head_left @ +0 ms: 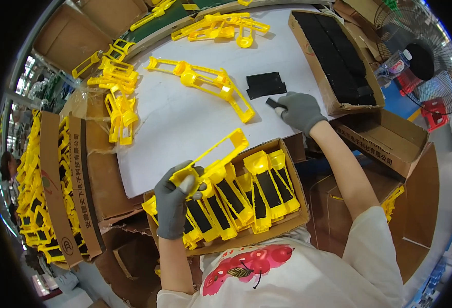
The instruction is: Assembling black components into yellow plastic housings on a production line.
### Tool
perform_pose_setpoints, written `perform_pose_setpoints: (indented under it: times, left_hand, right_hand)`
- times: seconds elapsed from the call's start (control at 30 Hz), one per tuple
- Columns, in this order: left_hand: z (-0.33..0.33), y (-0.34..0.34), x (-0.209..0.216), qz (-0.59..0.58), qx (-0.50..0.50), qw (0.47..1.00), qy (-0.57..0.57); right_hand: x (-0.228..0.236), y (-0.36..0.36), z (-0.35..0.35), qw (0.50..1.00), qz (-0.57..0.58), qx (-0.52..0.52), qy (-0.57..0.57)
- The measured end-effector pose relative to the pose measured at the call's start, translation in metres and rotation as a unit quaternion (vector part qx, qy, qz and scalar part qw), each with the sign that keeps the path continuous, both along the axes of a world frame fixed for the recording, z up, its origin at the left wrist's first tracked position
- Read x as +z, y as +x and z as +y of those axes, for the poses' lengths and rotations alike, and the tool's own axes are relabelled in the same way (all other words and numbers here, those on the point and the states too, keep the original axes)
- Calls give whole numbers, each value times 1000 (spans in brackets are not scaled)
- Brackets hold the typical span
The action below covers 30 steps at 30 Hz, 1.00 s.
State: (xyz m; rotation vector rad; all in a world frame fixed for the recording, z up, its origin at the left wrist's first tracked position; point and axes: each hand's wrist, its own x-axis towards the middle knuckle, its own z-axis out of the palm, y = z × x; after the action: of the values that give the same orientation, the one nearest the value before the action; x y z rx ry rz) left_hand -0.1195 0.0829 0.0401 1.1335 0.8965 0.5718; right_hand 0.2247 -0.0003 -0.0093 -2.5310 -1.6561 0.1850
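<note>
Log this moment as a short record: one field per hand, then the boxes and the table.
Left hand: grey-gloved left hand grips an empty yellow plastic frame
Right hand: grey-gloved right hand pinches a small black pad
Near box: open cardboard box of yellow frames fitted with black pads
Far box: cardboard box of black strips
Table: white tabletop, loose yellow frames, two black pads
</note>
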Motion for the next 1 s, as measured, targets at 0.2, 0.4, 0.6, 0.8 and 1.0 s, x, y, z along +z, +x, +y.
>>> perform_pose_setpoints:
  times: [0.2, 0.4, 0.6, 0.8, 1.0]
  left_hand:
    - [-22, -5, -8, -40, -4, 997, -73]
    - [-38, 11, -3, -51, -36, 991, -120]
    - [-45, 11, -3, -79, -46, 986, -137]
    - [-47, 12, -4, -71, -32, 988, -136]
    - [-50, 15, -5, -35, -28, 991, -123]
  right_hand:
    - [77, -68, -37, 801, 521, -107, 276]
    - [64, -131, -65, 877, 353, 66, 321]
    - [69, -148, -79, 811, 509, -134, 256]
    - [69, -141, -79, 879, 406, -61, 242]
    - [72, -147, -77, 918, 298, -17, 259]
